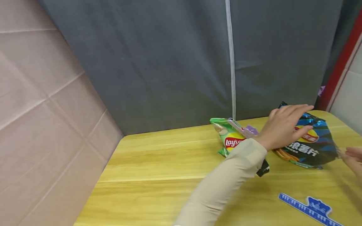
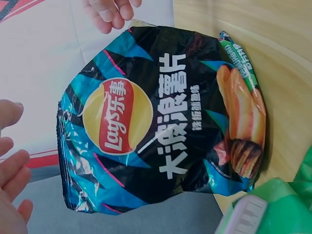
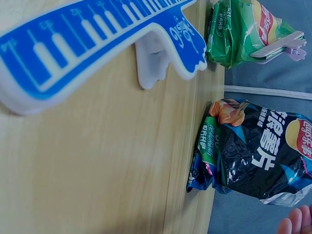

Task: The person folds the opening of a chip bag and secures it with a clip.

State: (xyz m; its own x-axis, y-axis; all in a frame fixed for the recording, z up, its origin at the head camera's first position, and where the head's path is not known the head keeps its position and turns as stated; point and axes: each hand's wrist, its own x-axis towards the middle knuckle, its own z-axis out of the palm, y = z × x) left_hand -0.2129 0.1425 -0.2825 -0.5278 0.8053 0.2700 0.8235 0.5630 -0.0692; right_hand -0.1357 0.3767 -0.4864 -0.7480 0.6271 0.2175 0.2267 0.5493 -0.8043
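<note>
Judging by the clips, the work looks half done: the green Lay's chip bag (image 1: 226, 135) by the table's (image 1: 158, 163) far edge wears a lilac clip (image 1: 240, 128). The black Lay's chip bag (image 1: 308, 147), near the far right corner, shows none, and a blue piano-key clip (image 1: 318, 205) lies loose toward the near right corner. The black bag rests on its bottom end, somewhat tilted, its long axis running from base to crimped top, which points up; the printed front faces the person. The blue clip's long axis slants toward that near right corner. The left hand (image 1: 282, 127) has fingers straight and thumb apart, gripping nothing, near the bag's top. The right hand (image 1: 353, 158) is at the bag's right side; whether its fingers pinch it, I cannot tell.
</note>
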